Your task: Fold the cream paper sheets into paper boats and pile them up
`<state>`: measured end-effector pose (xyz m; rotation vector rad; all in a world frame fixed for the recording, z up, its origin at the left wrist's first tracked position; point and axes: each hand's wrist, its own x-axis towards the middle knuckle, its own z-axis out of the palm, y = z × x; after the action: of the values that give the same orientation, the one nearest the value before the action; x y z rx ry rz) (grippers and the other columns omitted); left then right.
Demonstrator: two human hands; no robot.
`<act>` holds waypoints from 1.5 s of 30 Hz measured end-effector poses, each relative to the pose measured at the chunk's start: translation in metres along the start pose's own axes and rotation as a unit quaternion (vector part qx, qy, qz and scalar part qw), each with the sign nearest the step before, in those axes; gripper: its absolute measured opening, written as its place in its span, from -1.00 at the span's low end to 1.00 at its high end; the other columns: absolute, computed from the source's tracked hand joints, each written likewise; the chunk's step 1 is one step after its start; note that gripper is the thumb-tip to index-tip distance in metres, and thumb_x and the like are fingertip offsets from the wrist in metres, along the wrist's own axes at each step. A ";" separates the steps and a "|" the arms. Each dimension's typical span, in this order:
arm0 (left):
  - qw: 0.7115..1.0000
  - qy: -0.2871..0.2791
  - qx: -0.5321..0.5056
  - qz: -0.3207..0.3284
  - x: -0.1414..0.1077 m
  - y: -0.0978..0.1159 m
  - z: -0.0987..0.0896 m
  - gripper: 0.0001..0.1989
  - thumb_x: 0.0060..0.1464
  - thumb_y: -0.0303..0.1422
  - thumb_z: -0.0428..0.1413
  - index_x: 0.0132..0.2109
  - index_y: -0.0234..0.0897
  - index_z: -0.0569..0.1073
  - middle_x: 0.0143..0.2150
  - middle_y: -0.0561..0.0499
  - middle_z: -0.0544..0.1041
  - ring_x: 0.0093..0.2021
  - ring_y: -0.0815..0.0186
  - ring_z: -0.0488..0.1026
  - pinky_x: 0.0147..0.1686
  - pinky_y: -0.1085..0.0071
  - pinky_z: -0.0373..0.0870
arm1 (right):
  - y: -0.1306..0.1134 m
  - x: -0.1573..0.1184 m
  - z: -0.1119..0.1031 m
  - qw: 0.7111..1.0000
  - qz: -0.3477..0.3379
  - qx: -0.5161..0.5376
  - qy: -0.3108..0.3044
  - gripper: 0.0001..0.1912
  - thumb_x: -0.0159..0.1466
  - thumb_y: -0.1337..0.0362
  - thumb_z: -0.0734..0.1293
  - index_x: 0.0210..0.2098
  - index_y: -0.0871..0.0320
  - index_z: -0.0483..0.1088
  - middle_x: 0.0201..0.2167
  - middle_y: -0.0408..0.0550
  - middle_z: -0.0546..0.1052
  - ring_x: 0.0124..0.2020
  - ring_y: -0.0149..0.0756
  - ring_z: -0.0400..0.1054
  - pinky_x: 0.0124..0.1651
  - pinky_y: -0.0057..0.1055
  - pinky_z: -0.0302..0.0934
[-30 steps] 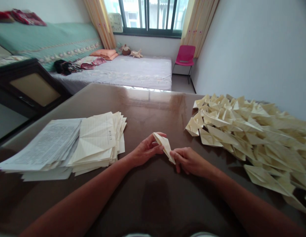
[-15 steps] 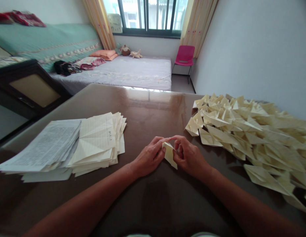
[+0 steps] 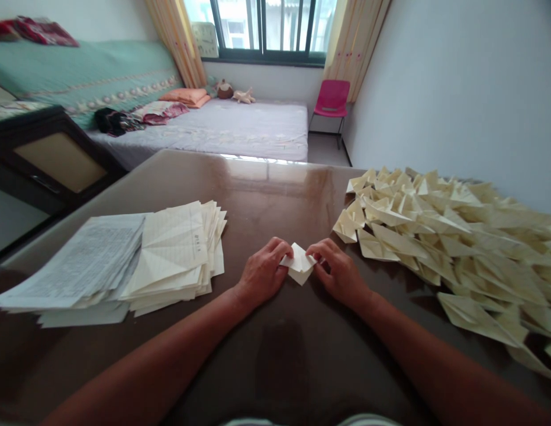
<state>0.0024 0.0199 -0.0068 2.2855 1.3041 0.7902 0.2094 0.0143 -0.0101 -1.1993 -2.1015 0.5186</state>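
A small folded cream paper (image 3: 299,264) is held between my two hands, over the middle of the brown table. My left hand (image 3: 265,269) pinches its left corner with the fingers closed. On the other side, my right hand (image 3: 340,269) grips the right corner between thumb and fingers. The paper looks like a diamond with a pointed top and a pointed bottom. To the left lie a stack of creased cream sheets (image 3: 173,248) and, beside it, a stack of printed white sheets (image 3: 97,254). Many folded cream paper pieces (image 3: 444,231) are heaped on the right.
The glossy brown table (image 3: 275,201) reaches toward a bed (image 3: 257,127) with pillows and soft toys. A pink chair (image 3: 332,99) stands by the window. At the left is a dark cabinet (image 3: 57,160), and a white wall rises on the right.
The folded paper has been turned and opened out from a narrow, slanted strip into a diamond shape. My hands have moved slightly apart, now at its opposite corners.
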 end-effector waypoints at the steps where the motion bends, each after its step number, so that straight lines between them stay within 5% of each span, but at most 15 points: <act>1: 1.000 -0.012 0.022 0.006 0.000 -0.002 -0.001 -0.82 0.05 -0.51 0.00 -0.19 -0.19 0.37 -0.14 0.04 0.41 -0.21 0.34 0.37 -0.24 0.45 0.34 | 0.002 0.000 -0.001 1.000 0.002 -0.009 -0.014 -0.81 0.23 0.42 0.21 -0.20 0.09 0.36 -0.28 -0.11 0.36 -0.33 -0.38 0.29 -0.26 -0.46 0.20; 13: 0.954 -0.121 0.189 0.201 -0.003 -0.008 -0.019 -0.78 0.28 -0.37 -0.07 -0.04 -0.26 0.44 -0.07 -0.04 0.47 0.01 0.26 0.32 -0.03 0.34 0.36 | 0.005 0.004 -0.021 0.973 -0.051 -0.185 -0.125 -0.80 0.26 0.32 0.25 -0.22 0.05 0.50 -0.22 -0.05 0.46 -0.15 -0.26 0.27 -0.08 -0.33 0.18; 19: 0.936 -0.161 0.246 0.194 -0.005 0.003 -0.018 -0.76 0.27 -0.41 -0.08 0.01 -0.34 0.39 -0.11 -0.11 0.44 -0.06 0.21 0.34 -0.12 0.31 0.41 | 0.002 0.004 -0.028 0.964 -0.056 -0.219 -0.138 -0.73 0.24 0.35 0.25 -0.14 -0.03 0.50 -0.12 -0.08 0.49 -0.08 -0.19 0.27 -0.11 -0.25 0.15; 23: 0.934 -0.148 0.259 0.197 -0.008 0.002 -0.014 -0.76 0.28 -0.42 -0.09 0.00 -0.35 0.39 -0.09 -0.12 0.43 -0.06 0.20 0.34 -0.10 0.29 0.41 | -0.007 0.001 -0.019 0.963 -0.084 -0.228 -0.116 -0.62 0.32 0.33 0.16 0.10 0.06 0.37 0.08 -0.04 0.44 0.12 -0.16 0.20 0.09 -0.18 0.11; 27: 0.940 -0.144 0.241 0.195 -0.008 -0.001 -0.014 -0.78 0.26 -0.43 -0.05 0.00 -0.34 0.39 -0.07 -0.12 0.43 -0.03 0.20 0.33 -0.06 0.27 0.40 | -0.012 -0.006 0.000 0.949 -0.149 -0.231 -0.155 -0.39 0.37 0.06 0.11 0.32 0.22 0.03 0.30 0.07 0.17 0.33 -0.18 -0.05 0.29 -0.15 -0.07; 31: 0.951 -0.139 0.197 0.193 -0.007 -0.004 -0.014 -0.77 0.26 -0.39 -0.05 0.00 -0.31 0.40 -0.07 -0.11 0.43 -0.02 0.22 0.33 0.00 0.26 0.37 | -0.008 -0.012 0.011 0.941 -0.147 -0.243 -0.182 -0.19 0.31 -0.13 0.10 0.35 0.27 -0.09 0.35 0.11 0.04 0.37 -0.16 -0.16 0.33 -0.11 -0.14; 39: 0.957 -0.118 0.164 0.210 -0.005 -0.009 -0.014 -0.77 0.28 -0.36 -0.07 -0.08 -0.29 0.45 -0.06 -0.08 0.44 -0.05 0.27 0.33 0.00 0.32 0.36 | -0.004 -0.006 -0.003 0.956 -0.107 -0.167 -0.217 -0.19 0.34 -0.08 0.09 0.38 0.25 -0.26 0.36 0.11 0.01 0.38 -0.23 -0.20 0.34 -0.15 -0.14; 45: 0.959 -0.109 0.150 0.214 -0.003 -0.010 -0.014 -0.74 0.30 -0.33 -0.09 -0.12 -0.29 0.47 -0.11 -0.08 0.46 -0.08 0.29 0.35 -0.02 0.32 0.39 | -0.002 -0.011 -0.005 0.941 -0.112 -0.228 -0.222 -0.23 0.33 -0.11 0.07 0.37 0.20 -0.16 0.36 0.08 -0.01 0.38 -0.17 -0.23 0.35 -0.07 -0.21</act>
<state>-0.0144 0.0235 -0.0029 2.8582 0.8876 0.4665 0.2162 0.0038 -0.0095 -1.1337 -2.8190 0.2102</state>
